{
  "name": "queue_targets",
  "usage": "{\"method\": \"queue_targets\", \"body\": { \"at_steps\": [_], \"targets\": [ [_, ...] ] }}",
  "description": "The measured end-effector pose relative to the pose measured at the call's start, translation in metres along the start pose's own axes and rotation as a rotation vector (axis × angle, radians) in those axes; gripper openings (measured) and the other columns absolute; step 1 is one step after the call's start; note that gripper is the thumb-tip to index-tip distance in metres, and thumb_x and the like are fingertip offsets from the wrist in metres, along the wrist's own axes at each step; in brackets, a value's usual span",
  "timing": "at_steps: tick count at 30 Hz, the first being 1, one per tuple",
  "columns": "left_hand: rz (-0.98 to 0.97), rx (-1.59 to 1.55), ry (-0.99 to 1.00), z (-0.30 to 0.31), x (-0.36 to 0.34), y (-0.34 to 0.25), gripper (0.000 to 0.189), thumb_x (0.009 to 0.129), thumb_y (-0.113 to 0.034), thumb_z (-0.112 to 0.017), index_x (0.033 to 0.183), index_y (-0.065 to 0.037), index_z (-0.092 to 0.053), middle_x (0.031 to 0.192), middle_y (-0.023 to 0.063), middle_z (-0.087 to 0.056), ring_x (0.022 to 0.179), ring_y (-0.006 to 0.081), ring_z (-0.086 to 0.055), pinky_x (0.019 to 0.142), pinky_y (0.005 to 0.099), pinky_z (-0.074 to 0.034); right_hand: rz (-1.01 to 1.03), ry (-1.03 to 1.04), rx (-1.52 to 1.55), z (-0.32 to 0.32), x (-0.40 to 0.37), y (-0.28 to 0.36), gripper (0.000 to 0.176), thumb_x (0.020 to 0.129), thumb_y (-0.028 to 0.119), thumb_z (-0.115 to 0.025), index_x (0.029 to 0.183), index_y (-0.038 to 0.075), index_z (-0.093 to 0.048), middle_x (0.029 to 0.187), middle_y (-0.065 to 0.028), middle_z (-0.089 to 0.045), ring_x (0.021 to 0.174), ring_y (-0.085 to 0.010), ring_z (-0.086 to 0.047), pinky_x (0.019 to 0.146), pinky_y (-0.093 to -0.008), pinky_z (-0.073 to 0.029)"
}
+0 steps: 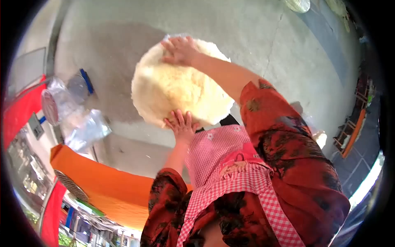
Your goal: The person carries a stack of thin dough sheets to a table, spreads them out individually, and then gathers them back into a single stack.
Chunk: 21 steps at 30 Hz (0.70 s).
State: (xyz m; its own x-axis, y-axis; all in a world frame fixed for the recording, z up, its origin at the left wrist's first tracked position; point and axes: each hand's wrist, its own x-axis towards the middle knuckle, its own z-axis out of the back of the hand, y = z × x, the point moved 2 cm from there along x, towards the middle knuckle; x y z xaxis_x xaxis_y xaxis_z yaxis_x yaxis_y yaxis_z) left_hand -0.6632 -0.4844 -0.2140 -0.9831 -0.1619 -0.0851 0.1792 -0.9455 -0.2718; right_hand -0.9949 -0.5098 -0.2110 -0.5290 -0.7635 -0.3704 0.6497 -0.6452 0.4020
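A large round pale-yellow disc (pixel 181 90) with a ragged, fluffy-looking edge lies in front of me, over the grey concrete floor. My right hand (pixel 181 51) reaches across to its far side and lies on top, fingers apart. On the near edge rests my left hand (pixel 183 125), its fingers spread over the rim and pointing away from me. A bit of clear plastic (pixel 176 36) shows behind the far edge. Close by the near rim is the pink checked apron (pixel 214 152) that I wear.
Clear plastic bags (pixel 88 129) lie at the left, with a blue-edged object (pixel 86 81) beside them. An orange sheet (pixel 107 185) stretches across the lower left. At the far right stands a rack-like thing with an orange bar (pixel 354 133). A pale bundle (pixel 298 4) sits at the top right.
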Motion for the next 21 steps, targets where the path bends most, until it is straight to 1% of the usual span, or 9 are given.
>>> {"method": "queue_targets", "body": {
  "at_steps": [4,6,9,11,12,13,15,19,21],
  "targets": [
    [0.009,0.014,0.103,0.033,0.006,-0.011,0.072,0.085,-0.052,-0.054,0.143,-0.017,-0.030,0.151,0.0197,-0.014,0.142,0.0390,-0.008,0.107,0.0665,-0.005,0.045,-0.046,-0.069,0.040,-0.019,0.015,0.075,0.085,0.054,-0.053,0.146,0.017,-0.027,0.152,-0.0097,-0.022,0.140,-0.0291,-0.022,0.108,-0.0570,-0.020],
    [0.023,0.023,0.227,0.069,0.012,-0.016,0.074,0.085,-0.051,-0.055,0.143,-0.014,-0.029,0.150,0.0205,-0.018,0.141,0.0386,-0.010,0.109,0.0625,-0.008,0.212,-0.427,-0.107,0.063,-0.064,0.017,0.076,0.080,0.044,-0.064,0.143,0.017,-0.032,0.152,-0.0102,-0.024,0.139,-0.0303,-0.025,0.106,-0.0573,-0.022],
    [0.240,-0.521,-0.289,0.094,0.022,0.024,0.078,0.085,-0.050,-0.056,0.145,-0.008,-0.027,0.149,0.0204,-0.023,0.141,0.0382,-0.014,0.111,0.0568,-0.010,0.176,-0.669,-0.082,0.077,-0.181,0.021,0.069,0.077,0.042,-0.065,0.131,0.004,-0.046,0.143,-0.0188,-0.036,0.134,-0.0350,-0.032,0.105,-0.0569,-0.025],
    [0.141,-0.095,-0.275,0.068,0.035,0.078,0.084,0.087,-0.053,-0.053,0.147,-0.004,-0.020,0.152,0.0212,-0.017,0.141,0.0382,-0.012,0.111,0.0553,-0.012,-0.136,-0.650,-0.166,0.010,-0.248,0.014,0.076,0.079,0.047,-0.061,0.139,0.004,-0.039,0.146,-0.0191,-0.030,0.137,-0.0360,-0.025,0.108,-0.0597,-0.020],
    [0.122,0.299,-0.270,0.056,0.040,0.093,0.085,0.089,-0.055,-0.049,0.148,-0.004,-0.016,0.154,0.0207,-0.012,0.142,0.0373,-0.009,0.111,0.0561,-0.012,-0.289,-0.310,0.042,-0.037,-0.271,0.009,0.087,0.079,0.049,-0.061,0.144,0.003,-0.027,0.152,-0.0178,-0.016,0.141,-0.0360,-0.012,0.110,-0.0599,-0.014],
    [0.201,0.301,-0.073,0.069,0.057,0.088,0.085,0.089,-0.056,-0.048,0.149,-0.005,-0.014,0.154,0.0200,-0.010,0.143,0.0362,-0.008,0.110,0.0579,-0.015,-0.406,-0.048,0.210,-0.025,-0.288,0.018,0.096,0.078,0.049,-0.063,0.147,0.002,-0.016,0.156,-0.0153,-0.004,0.143,-0.0332,0.000,0.112,-0.0584,-0.007],
    [0.339,0.325,0.343,0.099,0.082,0.076,0.086,0.090,-0.056,-0.045,0.149,-0.006,-0.008,0.155,0.0187,-0.006,0.143,0.0340,-0.007,0.108,0.0616,-0.020,-0.269,0.089,0.045,-0.044,-0.286,0.014,0.093,0.078,0.046,-0.065,0.148,0.007,-0.017,0.157,-0.0101,-0.005,0.145,-0.0260,-0.002,0.110,-0.0615,-0.011],
    [0.212,0.270,0.285,0.077,0.076,0.096,0.090,0.088,-0.057,-0.047,0.150,-0.007,-0.005,0.154,0.0200,-0.011,0.142,0.0352,-0.013,0.103,0.0637,-0.026,-0.234,0.007,0.223,-0.058,-0.282,-0.004,0.090,0.072,0.041,-0.072,0.145,0.011,-0.027,0.156,-0.0080,-0.009,0.144,-0.0262,-0.008,0.107,-0.0617,-0.019],
    [0.051,0.274,0.210,0.046,0.078,0.135,0.081,0.089,-0.054,-0.047,0.146,-0.003,-0.021,0.148,0.0263,-0.023,0.137,0.0383,-0.022,0.104,0.0592,-0.028,-0.114,0.095,0.322,-0.045,-0.286,-0.019,0.091,0.069,0.041,-0.074,0.143,0.013,-0.029,0.154,-0.0093,-0.018,0.143,-0.0274,-0.015,0.106,-0.0588,-0.027]
  ]
}}
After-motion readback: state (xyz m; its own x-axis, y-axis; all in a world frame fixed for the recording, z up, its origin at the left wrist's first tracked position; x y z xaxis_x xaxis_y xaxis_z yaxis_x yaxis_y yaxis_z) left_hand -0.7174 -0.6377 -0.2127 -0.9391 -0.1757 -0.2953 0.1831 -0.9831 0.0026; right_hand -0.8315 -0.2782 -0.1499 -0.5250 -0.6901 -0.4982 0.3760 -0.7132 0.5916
